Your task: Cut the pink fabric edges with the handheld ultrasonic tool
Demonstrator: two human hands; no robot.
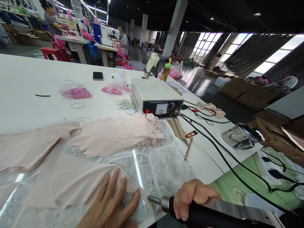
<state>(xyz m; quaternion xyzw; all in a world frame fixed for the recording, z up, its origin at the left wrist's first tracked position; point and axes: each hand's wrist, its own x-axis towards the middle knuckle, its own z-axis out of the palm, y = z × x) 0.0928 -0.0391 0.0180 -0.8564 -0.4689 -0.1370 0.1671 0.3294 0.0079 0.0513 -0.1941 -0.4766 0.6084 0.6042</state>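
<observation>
My left hand [112,199] lies flat with fingers spread on a thin pale pink piece of fabric [68,177], pressing it against a grey marbled mat [168,167]. In my right hand [194,196] is a handheld ultrasonic welder [228,210] with a black and metal grip. Its narrow metal tip points left and meets the pointed end of the fabric; whether it presses down I cannot tell. Beyond my left hand lies a pile of cut pale pink fabric [118,134] with notched ends. The welder's white control box [156,95] stands behind this pile, its red switch lit.
Black cables [216,144] run from the box toward the right. Orange thread snips [191,134], a pencil-like stick [188,148] and a lidded metal pot [242,136] are on the right. Bags of pink pieces [75,90] and a phone [98,75] lie farther back. Co-workers sit at sewing machines.
</observation>
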